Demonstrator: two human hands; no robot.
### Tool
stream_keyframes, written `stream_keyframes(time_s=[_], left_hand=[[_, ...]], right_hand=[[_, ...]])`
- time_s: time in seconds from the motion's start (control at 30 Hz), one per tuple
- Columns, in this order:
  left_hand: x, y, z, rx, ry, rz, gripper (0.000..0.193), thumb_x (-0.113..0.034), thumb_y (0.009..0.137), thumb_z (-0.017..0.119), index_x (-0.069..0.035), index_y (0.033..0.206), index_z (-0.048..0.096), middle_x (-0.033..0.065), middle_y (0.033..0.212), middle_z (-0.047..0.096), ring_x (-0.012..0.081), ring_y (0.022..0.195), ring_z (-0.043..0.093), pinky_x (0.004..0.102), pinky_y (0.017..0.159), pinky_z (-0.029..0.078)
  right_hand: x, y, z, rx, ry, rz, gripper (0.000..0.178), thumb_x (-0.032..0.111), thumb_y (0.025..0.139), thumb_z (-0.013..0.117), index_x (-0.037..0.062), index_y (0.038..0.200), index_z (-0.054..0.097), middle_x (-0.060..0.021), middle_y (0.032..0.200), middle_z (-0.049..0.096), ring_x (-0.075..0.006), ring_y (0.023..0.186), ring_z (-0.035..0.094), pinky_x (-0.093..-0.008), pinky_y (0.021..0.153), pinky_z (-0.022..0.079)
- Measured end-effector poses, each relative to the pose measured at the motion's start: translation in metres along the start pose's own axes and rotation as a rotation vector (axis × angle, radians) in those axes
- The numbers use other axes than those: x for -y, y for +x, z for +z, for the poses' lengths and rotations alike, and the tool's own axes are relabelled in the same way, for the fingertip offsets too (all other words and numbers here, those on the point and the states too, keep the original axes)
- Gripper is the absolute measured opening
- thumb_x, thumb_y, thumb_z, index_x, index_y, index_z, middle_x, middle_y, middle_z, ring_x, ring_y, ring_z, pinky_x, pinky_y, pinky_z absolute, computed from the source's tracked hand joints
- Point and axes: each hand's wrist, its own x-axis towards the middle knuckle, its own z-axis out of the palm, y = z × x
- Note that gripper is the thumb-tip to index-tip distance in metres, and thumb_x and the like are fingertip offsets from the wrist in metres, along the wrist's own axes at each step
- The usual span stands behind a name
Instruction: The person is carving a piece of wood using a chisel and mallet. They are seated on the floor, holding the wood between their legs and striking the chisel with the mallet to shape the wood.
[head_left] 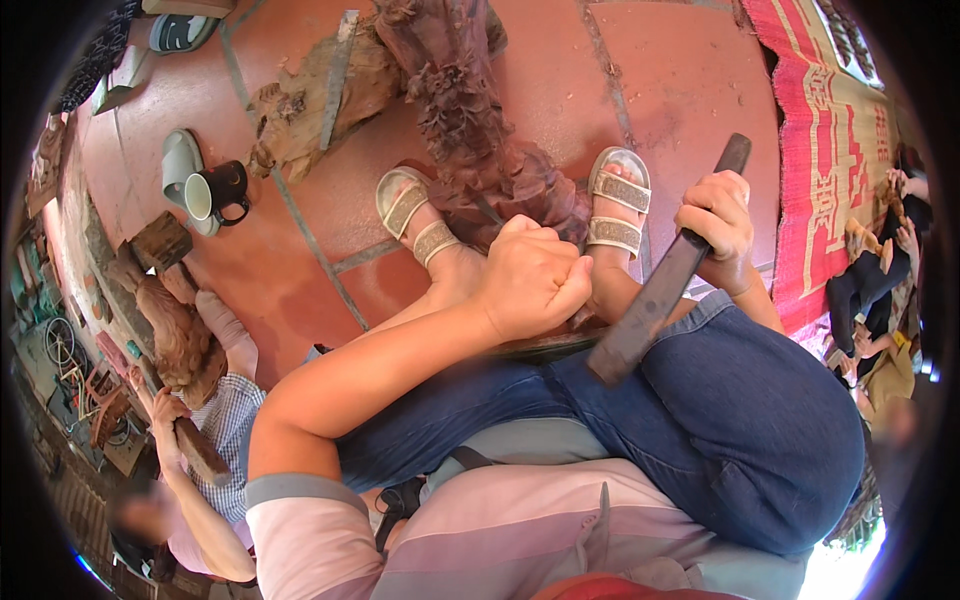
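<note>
A reddish-brown wood carving (460,110) with carved flower-like relief stands on the tiles between my sandalled feet. Its lower part (530,190) is partly behind my left hand (535,280). That hand is closed in a fist close against the carving, and a thin dark shaft, like a chisel (488,209), shows just beyond the knuckles; its handle is hidden in the fist. My right hand (716,222) is wrapped round a flat, dark wooden bar-shaped mallet (650,310). The mallet slants over my right knee, its broad end low, apart from the carving.
A rough wood log (320,95) with a flat grey strip (340,75) lies at far left. Nearby are a black mug (222,190) and a grey slipper (180,160). A red-and-straw mat (815,170) lies right. A co-worker (215,450) holding a mallet sits left; other people (880,270) are far right.
</note>
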Motion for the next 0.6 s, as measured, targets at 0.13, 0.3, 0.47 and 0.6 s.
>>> stream_keyframes(time_s=[0.13,0.3,0.47,0.6], left_hand=[[-0.001,0.003,0.011,-0.03,0.058,0.016,0.036,-0.013,0.088,0.052,-0.008,0.053,0.048,0.0054,0.054,0.048,0.0249,0.054,0.047,0.038,0.063,0.035],[0.002,0.01,0.016,0.042,0.15,-0.017,0.034,-0.017,0.091,0.051,-0.007,0.058,0.053,0.0074,0.058,0.052,0.0265,0.059,0.05,0.0389,0.064,0.035],[-0.006,0.006,0.014,0.087,0.201,0.026,0.027,-0.018,0.09,0.054,-0.009,0.065,0.056,0.0061,0.065,0.052,0.0242,0.064,0.051,0.0378,0.066,0.035],[-0.028,-0.005,0.017,0.127,0.231,0.013,0.023,-0.019,0.089,0.058,-0.011,0.067,0.058,0.0033,0.067,0.05,0.022,0.066,0.051,0.0368,0.068,0.035]], right_hand=[[-0.003,-0.003,0.004,0.022,-0.044,0.016,0.023,0.014,0.062,0.071,0.0107,0.083,0.062,-0.0015,0.079,0.057,-0.0222,0.078,0.058,-0.0374,0.079,0.041],[-0.006,-0.009,0.008,0.01,0.005,0.01,0.023,0.013,0.062,0.072,0.0112,0.083,0.062,-0.001,0.081,0.058,-0.0219,0.079,0.058,-0.0377,0.078,0.04],[-0.002,-0.012,0.01,-0.023,-0.015,0.059,0.024,0.013,0.062,0.072,0.0112,0.084,0.062,-0.0021,0.081,0.058,-0.0229,0.079,0.058,-0.0384,0.078,0.04],[-0.003,-0.014,0.01,-0.045,0.016,0.051,0.025,0.014,0.062,0.072,0.0107,0.085,0.062,-0.0026,0.08,0.058,-0.0238,0.079,0.058,-0.0385,0.078,0.041]])
